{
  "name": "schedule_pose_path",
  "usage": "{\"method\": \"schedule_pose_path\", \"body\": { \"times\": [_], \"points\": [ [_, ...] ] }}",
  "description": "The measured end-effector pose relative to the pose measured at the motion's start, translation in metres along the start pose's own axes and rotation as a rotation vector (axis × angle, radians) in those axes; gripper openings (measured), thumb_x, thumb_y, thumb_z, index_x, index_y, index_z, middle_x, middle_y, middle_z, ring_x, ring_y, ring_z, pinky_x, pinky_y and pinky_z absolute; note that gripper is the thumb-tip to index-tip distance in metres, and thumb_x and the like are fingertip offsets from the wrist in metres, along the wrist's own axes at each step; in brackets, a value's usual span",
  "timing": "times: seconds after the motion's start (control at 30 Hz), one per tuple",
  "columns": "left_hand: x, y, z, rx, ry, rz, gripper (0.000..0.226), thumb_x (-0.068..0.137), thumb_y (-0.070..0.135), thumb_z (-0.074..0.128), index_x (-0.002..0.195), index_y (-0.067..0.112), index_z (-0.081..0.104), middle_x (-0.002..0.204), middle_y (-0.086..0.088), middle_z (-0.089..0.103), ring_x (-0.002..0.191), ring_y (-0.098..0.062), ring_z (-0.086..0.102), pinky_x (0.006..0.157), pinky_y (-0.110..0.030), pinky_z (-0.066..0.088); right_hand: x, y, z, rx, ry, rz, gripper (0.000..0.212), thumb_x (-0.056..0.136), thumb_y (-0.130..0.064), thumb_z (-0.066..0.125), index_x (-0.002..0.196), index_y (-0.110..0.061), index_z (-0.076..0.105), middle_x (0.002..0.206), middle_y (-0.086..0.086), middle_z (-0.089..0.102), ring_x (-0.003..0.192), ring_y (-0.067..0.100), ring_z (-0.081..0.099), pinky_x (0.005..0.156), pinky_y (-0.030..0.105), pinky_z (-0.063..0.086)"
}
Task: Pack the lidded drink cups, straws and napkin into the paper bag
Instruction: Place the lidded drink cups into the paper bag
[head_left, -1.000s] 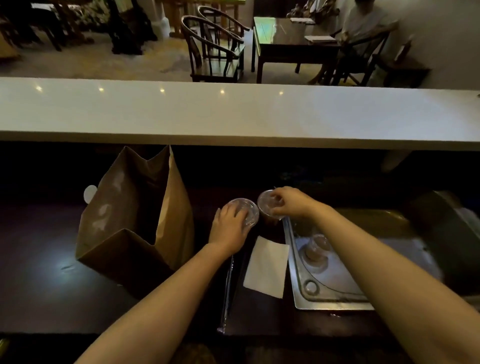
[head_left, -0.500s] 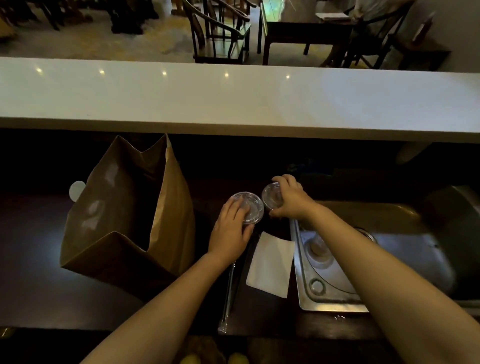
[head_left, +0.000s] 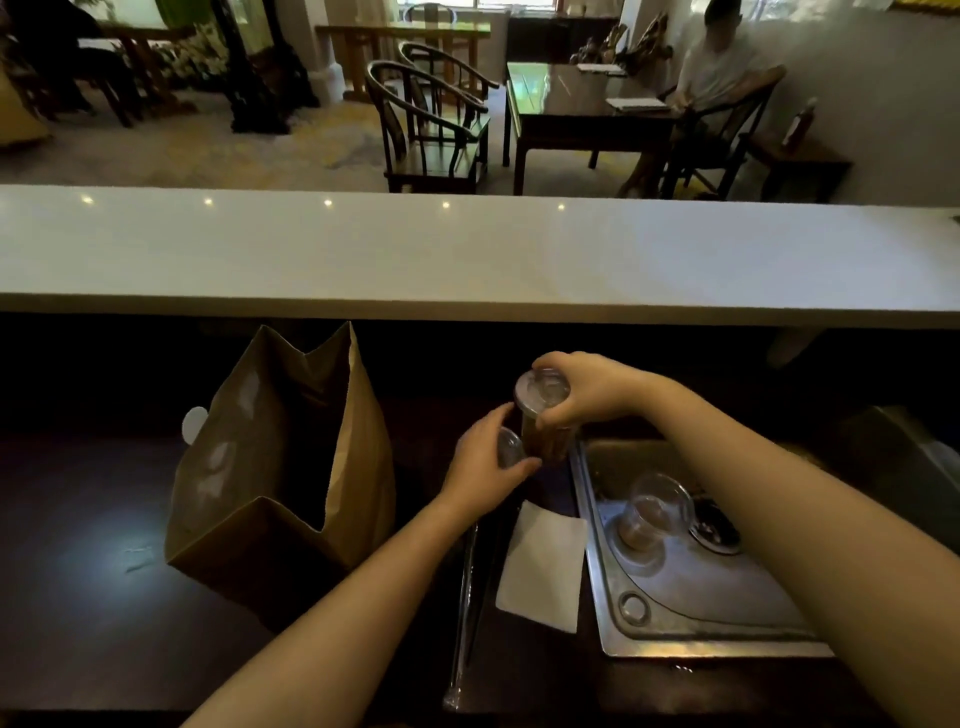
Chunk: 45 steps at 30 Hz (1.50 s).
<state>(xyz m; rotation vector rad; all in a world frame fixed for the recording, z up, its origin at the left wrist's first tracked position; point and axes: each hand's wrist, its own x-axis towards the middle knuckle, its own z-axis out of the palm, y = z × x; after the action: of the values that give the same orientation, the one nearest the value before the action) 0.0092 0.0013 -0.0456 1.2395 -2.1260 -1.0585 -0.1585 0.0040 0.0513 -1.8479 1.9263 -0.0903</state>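
Observation:
A brown paper bag (head_left: 291, 467) stands open on the dark lower counter at the left. My right hand (head_left: 587, 389) grips a lidded cup of dark drink (head_left: 543, 415) by its top and holds it lifted above the counter. Just left of it, my left hand (head_left: 485, 462) is wrapped around the second lidded cup (head_left: 510, 448), which is mostly hidden by my fingers. A white napkin (head_left: 543, 566) lies flat below the cups. Wrapped straws (head_left: 465, 613) lie lengthwise beside the napkin, under my left forearm.
A steel sink tray (head_left: 691, 608) sits at the right with an empty clear cup (head_left: 652, 512) lying in it and a drain (head_left: 714, 530). A white raised counter (head_left: 467, 254) runs across above. Chairs, tables and a seated person are beyond it.
My right hand has lifted its cup off the counter, showing the dark drink. My left hand has slid from the lid to the side of the other cup. The view tilted upward.

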Motion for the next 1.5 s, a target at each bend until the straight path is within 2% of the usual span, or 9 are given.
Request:
{"method": "schedule_pose_path", "body": {
  "times": [0.13,0.4,0.7,0.83,0.97,1.07,1.23,1.4,1.5],
  "points": [
    [0.003,0.032,-0.019,-0.328,-0.022,0.023,0.075,0.074,0.021,0.075,0.139,0.02,0.036,0.131,0.006,0.051,0.121,-0.008,0.047,0.097,-0.021,0.044,-0.018,-0.032,-0.04,-0.002,0.013,-0.11,0.074,0.076,-0.034,0.071,0.139,-0.018,0.036,0.141,0.005,0.045,0.121,0.021,0.048,0.097,0.031,0.043],
    [-0.005,0.076,-0.081,-0.472,0.182,0.075,0.069,0.067,0.017,0.079,0.129,0.018,0.047,0.122,-0.004,0.061,0.111,-0.016,0.059,0.082,-0.019,0.051,-0.042,-0.087,-0.108,0.037,-0.035,-0.217,0.081,0.08,-0.041,0.067,0.146,-0.022,0.024,0.147,0.003,0.037,0.11,0.008,0.038,0.089,0.018,0.036],
    [-0.045,0.105,-0.18,-0.355,0.361,0.05,0.067,0.068,0.018,0.079,0.127,0.021,0.046,0.117,0.003,0.061,0.106,-0.013,0.058,0.087,-0.027,0.052,-0.034,-0.179,-0.153,-0.04,-0.132,-0.384,0.08,0.076,-0.045,0.066,0.144,-0.027,0.027,0.124,-0.003,0.043,0.095,0.008,0.051,0.073,0.016,0.043],
    [-0.066,0.094,-0.228,-0.126,0.242,0.018,0.06,0.072,0.025,0.076,0.123,0.028,0.044,0.098,0.021,0.053,0.088,0.004,0.053,0.072,-0.01,0.044,-0.028,-0.21,-0.137,0.021,-0.11,-0.461,0.078,0.076,-0.041,0.068,0.142,-0.025,0.03,0.124,-0.004,0.043,0.095,0.009,0.051,0.077,0.017,0.045],
    [-0.085,0.054,-0.273,0.018,0.047,-0.082,0.072,0.073,0.026,0.075,0.136,0.026,0.041,0.132,0.004,0.055,0.119,-0.007,0.051,0.103,-0.025,0.041,-0.021,-0.228,-0.1,-0.001,-0.06,-0.545,0.08,0.076,-0.041,0.07,0.143,-0.021,0.03,0.122,-0.011,0.037,0.11,0.008,0.04,0.089,0.02,0.036],
    [-0.083,0.018,-0.289,0.116,0.033,-0.209,0.081,0.074,0.029,0.074,0.143,0.023,0.031,0.144,-0.006,0.045,0.131,-0.016,0.044,0.111,-0.035,0.036,-0.013,-0.238,-0.078,-0.004,-0.065,-0.559,0.082,0.075,-0.042,0.071,0.142,-0.019,0.031,0.141,-0.002,0.04,0.114,0.009,0.038,0.092,0.023,0.034],
    [-0.066,-0.012,-0.263,0.226,0.02,-0.345,0.068,0.08,0.027,0.066,0.14,0.015,0.037,0.131,-0.011,0.056,0.117,-0.024,0.055,0.095,-0.031,0.046,-0.004,-0.246,-0.045,-0.063,-0.023,-0.548,0.086,0.071,-0.041,0.076,0.141,-0.017,0.032,0.138,0.005,0.042,0.114,0.013,0.041,0.093,0.023,0.036],
    [-0.068,-0.019,-0.25,0.287,0.148,-0.363,0.031,0.073,0.017,0.059,0.103,0.013,0.063,0.098,-0.008,0.069,0.092,-0.025,0.064,0.079,-0.036,0.053,-0.002,-0.235,-0.019,-0.084,-0.021,-0.48,0.092,0.067,-0.047,0.076,0.141,-0.022,0.029,0.135,0.004,0.041,0.113,0.014,0.043,0.091,0.023,0.039],
    [-0.083,-0.021,-0.247,0.243,0.233,-0.346,0.046,0.074,0.018,0.06,0.12,0.019,0.057,0.101,-0.007,0.069,0.096,-0.025,0.064,0.084,-0.039,0.053,-0.004,-0.229,-0.005,-0.112,-0.021,-0.42,0.098,0.063,-0.051,0.076,0.143,-0.027,0.023,0.136,0.003,0.036,0.12,0.018,0.042,0.098,0.03,0.045]
  ]
}}
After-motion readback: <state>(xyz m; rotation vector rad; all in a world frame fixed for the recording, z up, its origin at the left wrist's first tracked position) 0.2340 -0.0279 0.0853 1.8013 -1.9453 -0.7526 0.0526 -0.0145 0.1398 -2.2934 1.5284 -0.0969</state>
